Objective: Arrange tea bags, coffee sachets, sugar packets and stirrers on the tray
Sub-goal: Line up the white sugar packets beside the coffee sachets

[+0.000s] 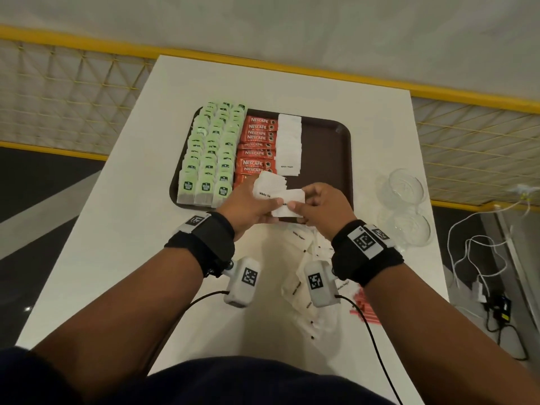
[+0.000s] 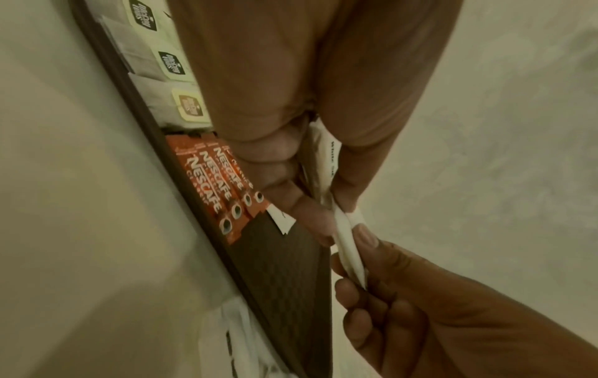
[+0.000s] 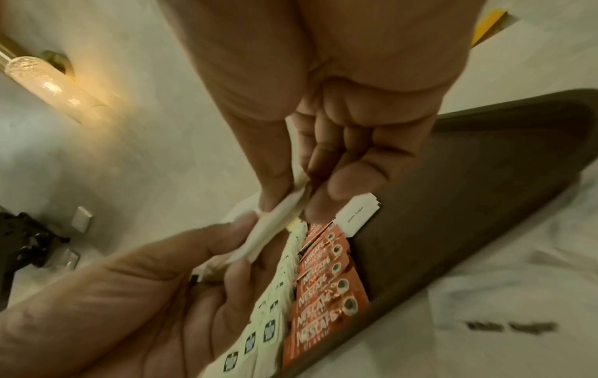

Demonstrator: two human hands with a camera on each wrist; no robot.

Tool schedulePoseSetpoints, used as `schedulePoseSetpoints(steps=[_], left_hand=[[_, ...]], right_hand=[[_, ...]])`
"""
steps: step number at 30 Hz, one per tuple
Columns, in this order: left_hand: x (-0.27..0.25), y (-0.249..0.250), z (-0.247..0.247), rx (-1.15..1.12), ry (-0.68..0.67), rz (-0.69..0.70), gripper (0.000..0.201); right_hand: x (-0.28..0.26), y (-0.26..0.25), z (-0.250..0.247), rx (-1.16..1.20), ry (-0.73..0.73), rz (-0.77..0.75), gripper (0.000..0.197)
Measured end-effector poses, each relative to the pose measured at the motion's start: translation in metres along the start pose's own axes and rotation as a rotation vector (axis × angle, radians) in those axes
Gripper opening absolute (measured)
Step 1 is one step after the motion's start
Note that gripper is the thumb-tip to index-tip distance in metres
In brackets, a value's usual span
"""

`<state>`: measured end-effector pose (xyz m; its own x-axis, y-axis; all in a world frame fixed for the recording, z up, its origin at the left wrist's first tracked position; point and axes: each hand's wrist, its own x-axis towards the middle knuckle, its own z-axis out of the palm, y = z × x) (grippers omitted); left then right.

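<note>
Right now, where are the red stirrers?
In the head view the red stirrers lie on the white table, not on the tray. They sit near the right forearm, beside the loose sugar packets.

Clear glass bowls [image 1: 404, 187] on white table [image 1: 122, 244]; cables [image 1: 479, 258] right.

This looks like a staged recording space more than a home or café: a plain white table [image 1: 122, 229] stands inside a yellow-framed mesh barrier [image 1: 73, 80] on a pale floor. White cables and a charger [image 1: 479, 287] lie loose on the floor to the right. A brown serving tray [image 1: 336, 147] of hospitality sachets and clear glass bowls [image 1: 406, 188] suggests a mock hotel refreshment setup.
</note>
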<state>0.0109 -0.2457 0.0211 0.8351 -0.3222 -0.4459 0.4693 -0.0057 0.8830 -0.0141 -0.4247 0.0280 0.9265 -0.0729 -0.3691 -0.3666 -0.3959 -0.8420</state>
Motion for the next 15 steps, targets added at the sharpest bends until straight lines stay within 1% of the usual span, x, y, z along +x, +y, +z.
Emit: schedulePoseSetpoints(steps=[2,4,6,8,10,12,15], left_hand=[[0.012,0.005,-0.011,-0.005,0.018,0.010,0.051],[0.025,0.010,-0.020,-0.015,0.019,0.016,0.051],[0.036,0.013,-0.028,-0.024,0.011,0.012,0.051],[0.046,0.015,-0.034,-0.027,0.002,0.008,0.053],[0.056,0.016,-0.038,-0.031,0.009,0.011,0.052],[0.064,0.019,-0.040,-0.043,0.035,0.027,0.045],[0.073,0.022,-0.043,-0.050,0.053,0.049,0.042]], right_hand=[[0.014,-0.007,0.001,0.080,-0.029,0.057,0.028],[0.029,-0.013,0.001,0.129,-0.069,0.092,0.026],[0.041,-0.017,0.002,0.165,-0.098,0.100,0.024],[0.052,-0.017,0.003,0.170,-0.107,0.097,0.026],[0.061,-0.016,0.007,0.214,-0.097,0.104,0.032],[0.069,-0.015,0.010,0.284,-0.066,0.130,0.035],[0.079,-0.014,0.012,0.351,-0.029,0.167,0.031]])
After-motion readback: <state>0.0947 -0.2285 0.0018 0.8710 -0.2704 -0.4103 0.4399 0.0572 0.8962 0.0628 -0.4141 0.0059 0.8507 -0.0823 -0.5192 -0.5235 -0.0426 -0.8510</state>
